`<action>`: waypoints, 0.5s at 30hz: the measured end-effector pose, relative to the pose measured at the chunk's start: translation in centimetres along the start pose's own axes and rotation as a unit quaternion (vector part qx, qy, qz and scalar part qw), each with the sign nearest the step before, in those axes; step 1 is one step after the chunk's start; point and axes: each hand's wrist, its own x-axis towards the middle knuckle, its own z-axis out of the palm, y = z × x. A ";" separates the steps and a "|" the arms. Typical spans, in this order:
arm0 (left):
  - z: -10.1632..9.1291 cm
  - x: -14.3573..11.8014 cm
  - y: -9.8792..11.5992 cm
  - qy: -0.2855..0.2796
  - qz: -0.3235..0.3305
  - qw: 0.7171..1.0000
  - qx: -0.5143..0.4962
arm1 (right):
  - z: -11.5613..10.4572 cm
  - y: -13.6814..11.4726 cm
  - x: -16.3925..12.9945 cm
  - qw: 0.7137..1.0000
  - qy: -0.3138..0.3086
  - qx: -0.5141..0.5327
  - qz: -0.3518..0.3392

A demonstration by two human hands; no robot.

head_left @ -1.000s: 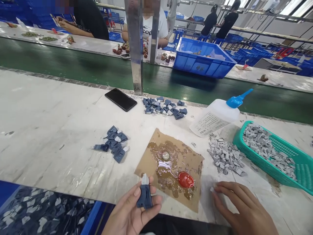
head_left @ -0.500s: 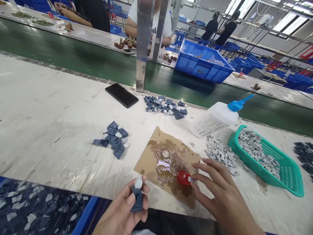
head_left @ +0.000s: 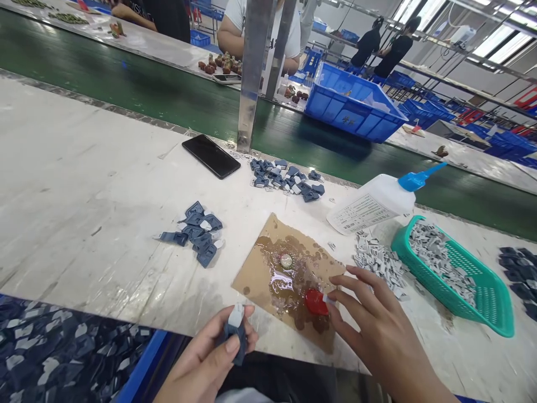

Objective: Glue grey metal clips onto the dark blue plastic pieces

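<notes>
Head view: at the worktop's near edge we hold a blue part (head_left: 235, 336) with a white tab in our left hand (head_left: 210, 358), grip closed around it. Our right hand (head_left: 377, 330) pinches a small grey piece (head_left: 328, 300) at the red cap (head_left: 315, 302) on the glue-soaked cardboard (head_left: 255, 274). We judge the work partly done: assembled blue parts (head_left: 197, 235) lie mid-worktop and more (head_left: 287, 179) near the far edge, while grey pieces (head_left: 377, 260) and a full green basket (head_left: 495, 305) wait beside the glue bottle (head_left: 377, 198).
</notes>
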 end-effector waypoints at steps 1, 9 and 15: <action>0.0 0.0 -0.1 0.009 0.011 1.000 0.008 | 0.0 -0.1 0.1 1.000 0.004 -0.003 0.001; 1.2 -0.2 0.2 -0.023 0.056 0.998 0.009 | 0.0 -0.2 0.2 1.000 0.008 -0.021 -0.001; 1.7 -0.3 0.5 -0.025 0.015 1.000 -0.006 | 0.2 -0.2 -0.2 1.000 0.006 0.018 0.006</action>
